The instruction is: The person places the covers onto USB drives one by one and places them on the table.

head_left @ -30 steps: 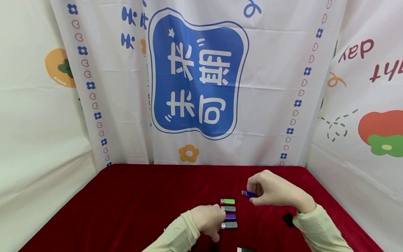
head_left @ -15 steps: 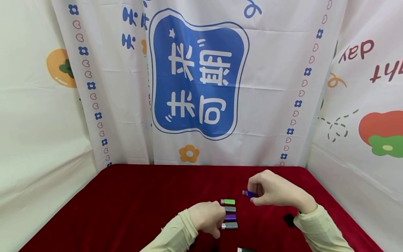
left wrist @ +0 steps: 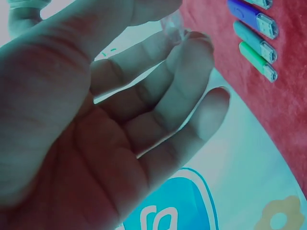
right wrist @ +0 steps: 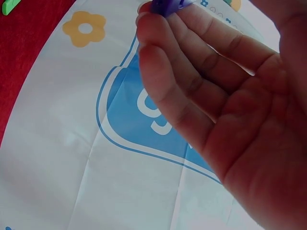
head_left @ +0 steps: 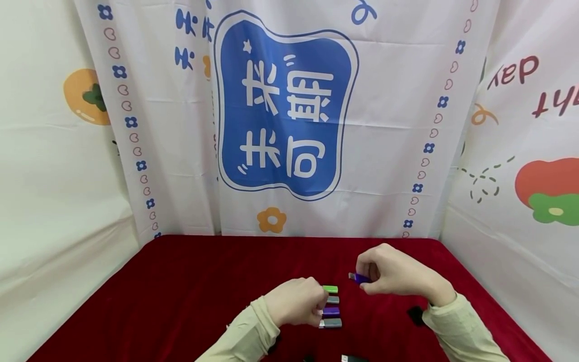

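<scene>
My right hand (head_left: 391, 271) pinches a purple USB flash drive (head_left: 361, 279) above the red cloth, its metal plug bare and pointing left. In the right wrist view, the same drive (right wrist: 168, 5) shows at the fingertips along the top edge. Between the thumb and fingertips of my left hand (head_left: 296, 301) is a small clear plastic cap (left wrist: 172, 28). On the cloth beside that hand lies a column of capped flash drives: a green one (head_left: 331, 289), a grey one (head_left: 333, 300), a purple one (head_left: 331, 311) and another grey one (head_left: 332, 323). My left fingers partly hide them in the head view.
A dark flash drive (head_left: 354, 359) is cut off at the bottom edge of the head view. Near my right wrist lies a small black object (head_left: 415, 315). Red cloth (head_left: 203, 281) covers the table, with white printed curtains (head_left: 384, 151) around it.
My left hand has shifted slightly away from me, toward the far side, and now hides part of the green drive. My right hand stays in place with its purple drive.
</scene>
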